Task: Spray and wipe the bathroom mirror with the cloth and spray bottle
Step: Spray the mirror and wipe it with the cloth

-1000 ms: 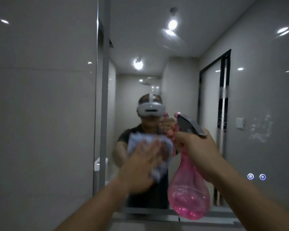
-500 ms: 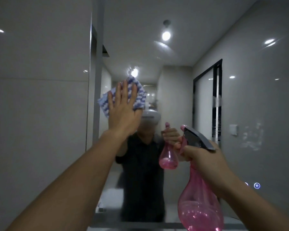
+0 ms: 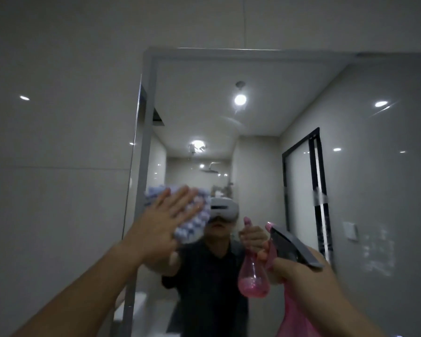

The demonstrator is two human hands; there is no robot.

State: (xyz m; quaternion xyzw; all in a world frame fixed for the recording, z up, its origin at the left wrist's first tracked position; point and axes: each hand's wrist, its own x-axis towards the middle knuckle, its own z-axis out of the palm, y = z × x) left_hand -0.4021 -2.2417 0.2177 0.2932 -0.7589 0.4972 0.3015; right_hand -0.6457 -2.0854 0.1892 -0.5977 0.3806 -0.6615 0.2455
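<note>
The large wall mirror [image 3: 265, 117] fills the right and centre of the head view; its top left corner shows. My left hand [image 3: 162, 223] presses a blue-and-white checked cloth [image 3: 195, 224] flat against the glass near the mirror's left edge, fingers straight and spread. My right hand [image 3: 299, 276] grips the neck of a pink spray bottle [image 3: 294, 319] with a grey trigger head, held a little in front of the mirror at lower right. The bottle's lower part runs out of the frame. The reflection shows the bottle and the person.
A glossy grey tiled wall [image 3: 58, 166] stands left of the mirror's frame. Streaky spray marks [image 3: 377, 251] sit on the glass at right. The mirror reflects a black-framed door, ceiling lights and a shower head.
My left hand carried the cloth from the middle of the glass up toward the left edge, then tilted it rightward. The view has tipped upward, bringing the mirror's top edge into sight.
</note>
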